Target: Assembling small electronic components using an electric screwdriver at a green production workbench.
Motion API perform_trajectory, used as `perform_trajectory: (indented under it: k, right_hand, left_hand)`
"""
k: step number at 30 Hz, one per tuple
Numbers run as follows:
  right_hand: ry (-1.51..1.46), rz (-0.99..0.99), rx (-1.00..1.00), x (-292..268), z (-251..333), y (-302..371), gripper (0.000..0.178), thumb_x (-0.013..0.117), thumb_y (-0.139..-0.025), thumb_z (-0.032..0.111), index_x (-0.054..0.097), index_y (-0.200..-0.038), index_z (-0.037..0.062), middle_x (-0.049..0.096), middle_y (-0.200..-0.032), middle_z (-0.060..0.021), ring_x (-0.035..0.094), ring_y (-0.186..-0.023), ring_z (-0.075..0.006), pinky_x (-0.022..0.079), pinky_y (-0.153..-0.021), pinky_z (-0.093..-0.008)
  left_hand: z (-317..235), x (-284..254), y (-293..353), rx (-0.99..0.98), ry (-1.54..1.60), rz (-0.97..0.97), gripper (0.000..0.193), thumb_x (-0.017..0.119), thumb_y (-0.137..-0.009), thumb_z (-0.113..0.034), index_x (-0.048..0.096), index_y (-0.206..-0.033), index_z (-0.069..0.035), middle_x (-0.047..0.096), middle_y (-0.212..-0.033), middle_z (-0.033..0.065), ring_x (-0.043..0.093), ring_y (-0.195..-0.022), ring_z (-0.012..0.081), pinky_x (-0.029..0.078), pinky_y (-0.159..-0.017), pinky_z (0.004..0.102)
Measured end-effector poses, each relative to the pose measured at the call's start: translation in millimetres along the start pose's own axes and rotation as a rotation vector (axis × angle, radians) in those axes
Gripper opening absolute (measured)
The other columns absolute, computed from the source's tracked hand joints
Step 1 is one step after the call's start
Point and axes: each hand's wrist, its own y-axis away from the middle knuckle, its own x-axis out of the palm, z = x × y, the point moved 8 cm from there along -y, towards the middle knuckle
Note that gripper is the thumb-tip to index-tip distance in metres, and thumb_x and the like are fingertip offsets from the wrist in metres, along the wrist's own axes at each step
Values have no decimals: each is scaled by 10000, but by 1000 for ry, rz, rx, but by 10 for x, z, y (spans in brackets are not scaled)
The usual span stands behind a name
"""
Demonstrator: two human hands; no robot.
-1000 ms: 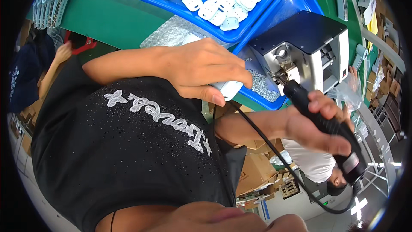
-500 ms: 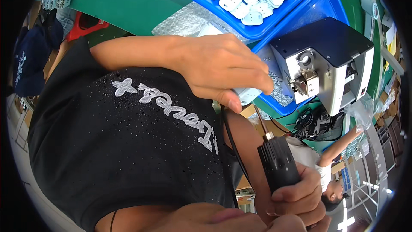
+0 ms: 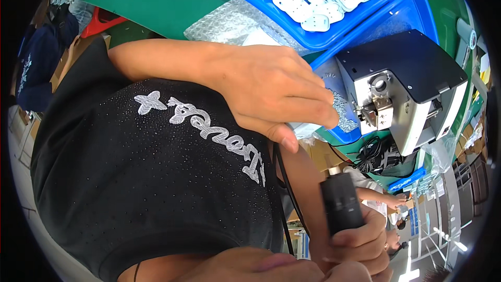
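Note:
My left hand (image 3: 279,91) is closed over a white plastic housing (image 3: 305,129), its thumb on the near side. Most of the housing is hidden under the fingers; only one end shows. Below and to the right, my right hand (image 3: 360,240) is wrapped round the black body of an electric screwdriver (image 3: 341,203). The driver points up toward the housing, with a gap between them. Its bit is smeared by motion, so the exact tip cannot be made out.
A screw feeder (image 3: 402,68) with a black top stands at the right, beside a blue tray (image 3: 425,18) with loose screws (image 3: 344,117). Another blue tray (image 3: 292,26) holds many white housings (image 3: 313,0). Bubble wrap (image 3: 219,23) lies on the green table (image 3: 141,0). Co-workers appear at the right.
The screwdriver has drawn back from the housing; its bit was close to the housing's end before. My left hand still holds the housing, and the whole view has shifted slightly.

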Motion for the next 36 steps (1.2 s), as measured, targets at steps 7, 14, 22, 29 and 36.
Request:
perform_trajectory:
  k: [7,14,22,29,36]
  right_hand:
    - [363,-504,-164,-883,-356,22,795,438,-882,760,520,-1128,9,502,-654,-100,431,-418,-178,410,-438,-382]
    - [151,-364,-265,-450,-11,132,703,464,-881,731,555,-1044,53,418,-592,-24,387,-409,-162,364,-432,-374]
    - [484,-678,-215,-680,-335,68,746,456,-830,814,499,-939,77,412,-566,-37,367,-403,-160,329,-445,-320]
    - [-177,5,161,-78,-21,93,311,407,-1001,318,587,-1078,76,522,-654,12,499,-517,-149,452,-593,-351]
    - [-371,-111,-239,-15,-176,48,255,599,-870,337,501,-905,104,497,-616,30,490,-461,-108,407,-510,-288]
  left_hand:
    - [20,-4,-14,22,35,-11,561,551,-981,-452,590,-1121,90,645,-959,158,648,-734,277,491,-533,345]
    - [-8,1,16,-27,16,11,556,572,-970,-448,589,-1118,88,647,-954,167,654,-736,293,502,-543,354]
    - [-12,-19,5,0,16,7,551,558,-981,-445,582,-1109,90,650,-969,156,652,-731,287,499,-549,353]
    - [-26,-48,27,-2,-8,34,556,546,-987,-451,577,-1115,89,650,-969,153,658,-742,286,508,-555,362]
    - [8,-36,24,24,31,-35,557,548,-985,-457,586,-1103,86,648,-947,157,656,-723,291,514,-552,352]
